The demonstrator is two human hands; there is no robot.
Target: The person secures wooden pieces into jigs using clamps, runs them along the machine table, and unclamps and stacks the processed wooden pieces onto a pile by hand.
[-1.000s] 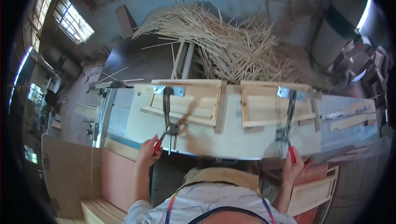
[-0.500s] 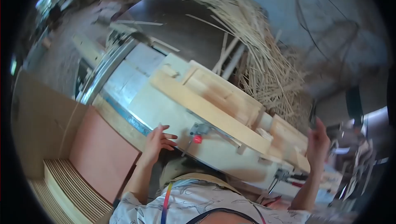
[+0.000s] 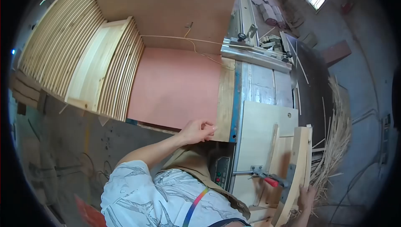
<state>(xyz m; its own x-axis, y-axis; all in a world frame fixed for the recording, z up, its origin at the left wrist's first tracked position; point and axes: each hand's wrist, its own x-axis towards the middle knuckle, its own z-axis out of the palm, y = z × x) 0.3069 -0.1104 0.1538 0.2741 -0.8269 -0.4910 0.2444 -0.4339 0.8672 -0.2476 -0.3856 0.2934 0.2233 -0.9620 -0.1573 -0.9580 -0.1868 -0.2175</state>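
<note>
My left hand (image 3: pixel 198 132), its fingers loosely curled with nothing seen in them, hovers by the near right corner of the pink board (image 3: pixel 175 89). At lower right my right hand (image 3: pixel 307 198) is against the outer side of a thick wooden bar (image 3: pixel 296 166). Its fingers appear to grip the bar, though they are partly hidden. The bar belongs to a wooden jig fixed on a pale board (image 3: pixel 260 122). A toggle clamp with a red handle (image 3: pixel 271 182) is mounted beside the bar, and light wooden pieces lie under it.
Rows of slatted wooden panels (image 3: pixel 87 59) stand on the left beside a brown upright board (image 3: pixel 167 9). A metal machine table (image 3: pixel 261 82) with a rail (image 3: pixel 257 57) lies ahead. Thin wood offcuts (image 3: pixel 334 139) heap at right. Control buttons (image 3: pixel 219 179) sit below the table edge.
My view has turned left, toward the panels and pink board. My left hand has moved over by the pink board and its fingers have curled. My right hand, raised before, is now at the wooden bar.
</note>
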